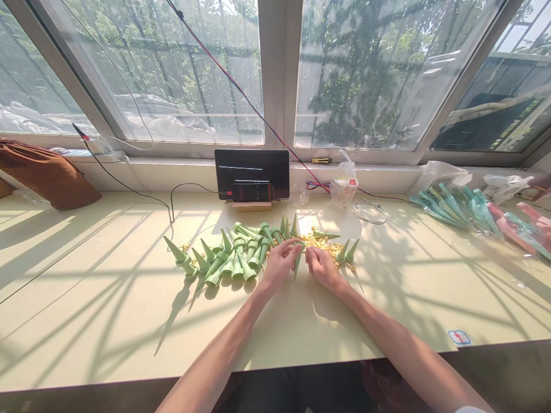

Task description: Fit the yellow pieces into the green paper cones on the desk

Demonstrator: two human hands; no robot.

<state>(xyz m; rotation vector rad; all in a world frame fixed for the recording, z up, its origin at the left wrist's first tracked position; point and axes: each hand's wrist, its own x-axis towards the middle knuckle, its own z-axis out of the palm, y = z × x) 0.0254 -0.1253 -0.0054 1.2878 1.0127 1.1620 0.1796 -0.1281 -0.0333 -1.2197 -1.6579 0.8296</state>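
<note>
My left hand (282, 261) is closed round a green plastic cone (297, 265), its pointed end hanging down below the fingers. Close beside it, my right hand (321, 265) pinches at the cone's upper end; what lies between its fingertips is too small to tell. A heap of green cones (236, 258) spreads to the left of my hands, some lying and some standing point up. Behind my right hand is a pile of small yellow pieces (329, 246), with two green cones (348, 251) upright at its right edge.
A black tablet (252, 166) leans by the window with a phone (252, 192) before it. Cables, a plastic-wrapped cup (344, 183) and a coiled wire (369, 212) stand right of it. Bagged teal and pink parts (486, 212) lie far right, a brown bag (47, 172) far left.
</note>
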